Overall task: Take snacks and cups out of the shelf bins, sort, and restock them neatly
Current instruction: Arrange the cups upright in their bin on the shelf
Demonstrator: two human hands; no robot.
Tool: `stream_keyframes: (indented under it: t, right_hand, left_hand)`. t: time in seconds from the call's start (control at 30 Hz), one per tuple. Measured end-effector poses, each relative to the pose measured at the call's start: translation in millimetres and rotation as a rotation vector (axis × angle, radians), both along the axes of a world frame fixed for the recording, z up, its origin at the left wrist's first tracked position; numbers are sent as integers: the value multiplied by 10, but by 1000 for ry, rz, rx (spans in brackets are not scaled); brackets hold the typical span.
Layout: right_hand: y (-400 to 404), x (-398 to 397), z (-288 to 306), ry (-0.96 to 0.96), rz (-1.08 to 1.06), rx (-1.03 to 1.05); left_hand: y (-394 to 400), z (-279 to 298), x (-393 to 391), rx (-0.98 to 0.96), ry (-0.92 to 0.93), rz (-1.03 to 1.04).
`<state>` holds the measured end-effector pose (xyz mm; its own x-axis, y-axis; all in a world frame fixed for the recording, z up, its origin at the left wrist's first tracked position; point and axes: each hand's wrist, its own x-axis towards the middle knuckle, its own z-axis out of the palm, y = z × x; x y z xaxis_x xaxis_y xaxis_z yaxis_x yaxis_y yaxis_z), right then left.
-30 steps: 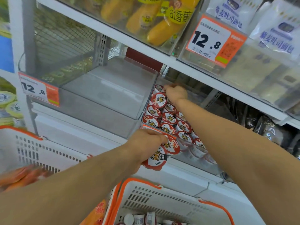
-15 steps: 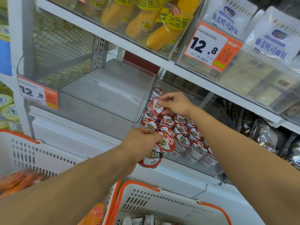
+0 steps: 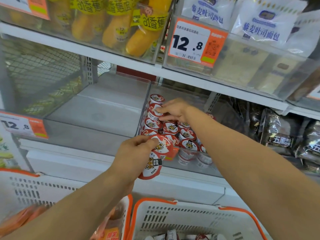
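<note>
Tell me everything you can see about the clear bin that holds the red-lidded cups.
The clear bin looks like transparent plastic and sits on the middle shelf, right of an empty clear bin. It is packed with small cups that have red and white tiger-print lids; most are upright, though they do not form tidy rows. An orange tag shows on its front wall. The right hand reaches in and grips one cup near the back. The left hand holds two cups at its front edge.
</note>
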<state>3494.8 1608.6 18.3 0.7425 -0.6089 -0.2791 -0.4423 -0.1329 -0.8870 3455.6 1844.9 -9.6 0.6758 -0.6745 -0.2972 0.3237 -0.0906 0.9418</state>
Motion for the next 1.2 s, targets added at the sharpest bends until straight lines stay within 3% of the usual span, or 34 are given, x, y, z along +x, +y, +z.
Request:
stream_keyframes:
  t: [0.27, 0.47, 0.57, 0.63, 0.7, 0.77, 0.8, 0.9, 1.03, 1.2]
  right_hand:
    - [-74, 100, -96, -10, -225, -7]
    - [-29, 45, -70, -22, -223, -71]
    - [90, -209, 88, -20, -173, -322]
    - [245, -504, 220, -100, -44, -381]
    - [426, -849, 342, -174, 293, -250]
    - [591, -1129, 387, -105, 612, -159]
    - [642, -1202, 361, -75, 662, -212]
    - [657, -1240, 235, -174, 518, -353]
    - [507, -1232, 128, -356, 302, -233]
    - [265, -890, -133, -406, 25, -302]
  left_hand:
    - [-21, -31, -1, 2, -38, 125]
    - [-26, -14, -37, -15, -53, 154]
    - [-10, -19, -36, -24, -55, 179]
    - [7, -17, -28, -36, -55, 190]
    - [12, -15, -17, -51, -63, 188]
    - [-3, -6, -34, -56, -98, 170]
    - [-19, 8, -58, -58, -120, 161]
    - [-94, 51, -117, -95, -175, 152]
    - [-206, 83, -59, -173, -198, 127]
    - [-263, 164, 90, -39, -635, 355]
